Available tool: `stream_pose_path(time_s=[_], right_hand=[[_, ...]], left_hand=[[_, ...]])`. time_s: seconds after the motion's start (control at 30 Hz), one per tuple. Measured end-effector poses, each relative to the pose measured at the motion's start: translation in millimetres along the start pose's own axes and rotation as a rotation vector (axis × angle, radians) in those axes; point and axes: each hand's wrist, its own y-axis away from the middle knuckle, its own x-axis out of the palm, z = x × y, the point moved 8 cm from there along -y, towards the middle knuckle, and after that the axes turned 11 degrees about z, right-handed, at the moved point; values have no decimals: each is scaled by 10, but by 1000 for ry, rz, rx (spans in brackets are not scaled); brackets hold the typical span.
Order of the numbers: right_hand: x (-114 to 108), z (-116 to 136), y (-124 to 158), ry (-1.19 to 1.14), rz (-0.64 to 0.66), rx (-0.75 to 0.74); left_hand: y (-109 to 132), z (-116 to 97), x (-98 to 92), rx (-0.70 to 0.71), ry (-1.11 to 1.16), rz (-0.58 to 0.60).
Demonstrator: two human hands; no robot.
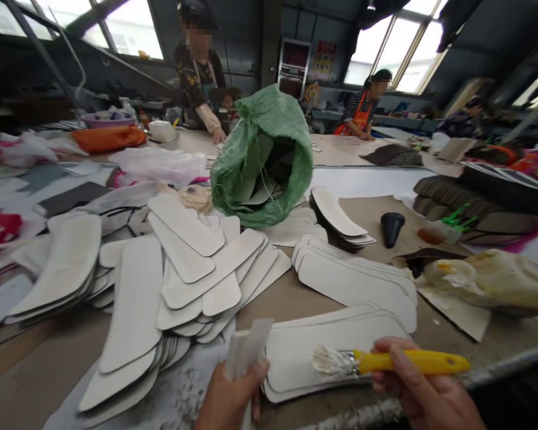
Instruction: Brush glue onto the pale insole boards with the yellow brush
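My right hand (pixel 424 382) grips the yellow handle of a brush (pixel 412 362), its bristles caked with a whitish paste. The bristles are over a fanned stack of pale, round-cornered panels (pixel 305 358) near the table's front edge; whether they touch is unclear. In my left hand (pixel 233 391), closed at the left end of that stack, are narrow pale strips (pixel 250 346) standing up between thumb and fingers. Behind lies a second fanned stack of panels (pixel 354 275). Loose heaps of similar panels (pixel 132 304) spread over the left side.
A green woven sack (pixel 219 179) with panels inside stands mid-table. To the right are a black cone-shaped object (pixel 391 228), a yellowish plastic container (pixel 511 280) lying on its side and dark stacked pieces (pixel 466 209). Several co-workers, including a person (pixel 201 77), are across the table.
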Motion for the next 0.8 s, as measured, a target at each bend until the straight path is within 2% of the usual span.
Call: stream_pose_path(time_s=[0.07,0.13,0.3,0.47,0.63,0.8], right_hand=[[188,-86,3,137,73,-42],[263,-77,6,298,106,-115],[342,152,73,589,125,-284],[565,214,121,613,191,-356],[477,284,140,692,78,-423],[649,224,191,671,216,-431]], left_hand=[[44,-79,-10,26,-13,-21],[85,-127,0,52,-21,-23],[93,-111,15,68,6,-13],[79,-93,10,41,-35,3],[76,-113,3,46,-79,8],[108,-134,-1,39,-58,-67]])
